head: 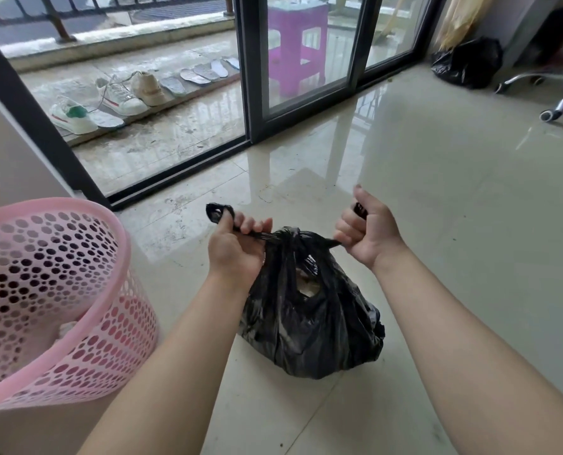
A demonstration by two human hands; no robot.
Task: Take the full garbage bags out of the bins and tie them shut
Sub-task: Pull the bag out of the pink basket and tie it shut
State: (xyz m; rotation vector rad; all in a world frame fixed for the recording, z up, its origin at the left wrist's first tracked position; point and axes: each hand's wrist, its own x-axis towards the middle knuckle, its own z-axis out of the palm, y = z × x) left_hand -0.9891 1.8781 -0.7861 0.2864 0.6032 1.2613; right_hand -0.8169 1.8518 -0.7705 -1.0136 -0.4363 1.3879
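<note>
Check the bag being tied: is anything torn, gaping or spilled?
The black garbage bag gapes below the knot, with pale trash showing through the opening. Left hand and right hand each grip a handle, pulling apart. No spill shows on the floor.

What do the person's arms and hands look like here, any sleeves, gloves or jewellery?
Both forearms are bare as far as the picture shows, with no sleeve in view. The left hand and the right hand wear no gloves. No watch, bracelet or ring shows on either wrist or on the fingers that can be seen. The nails look short and unpainted, though they are too small to be sure.
</note>
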